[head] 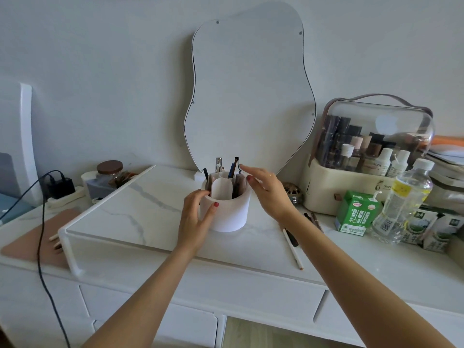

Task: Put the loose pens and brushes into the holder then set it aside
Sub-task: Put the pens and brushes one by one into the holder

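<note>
A white round holder (pixel 229 212) with inner tubes stands on the marble riser shelf (pixel 140 209); several pens and brushes stick up out of it. My left hand (pixel 198 217) wraps the holder's left side. My right hand (pixel 266 189) hovers over its right rim, fingers spread, fingertips by a dark spoolie brush (pixel 236 163) in the holder. Loose on the desk to the right lie a long white pencil (pixel 293 249), a black pen (pixel 292 238) beside it, and brown pencils (pixel 315 219) partly hidden by my right forearm.
A wavy mirror (pixel 248 96) leans on the wall behind. At right stand a cosmetics case (pixel 364 156), a green carton (pixel 356 213), a plastic bottle (pixel 404 199) and more cartons. At left are a jar (pixel 110 172), a charger with black cable (pixel 60 187) and a pink mat (pixel 37 237).
</note>
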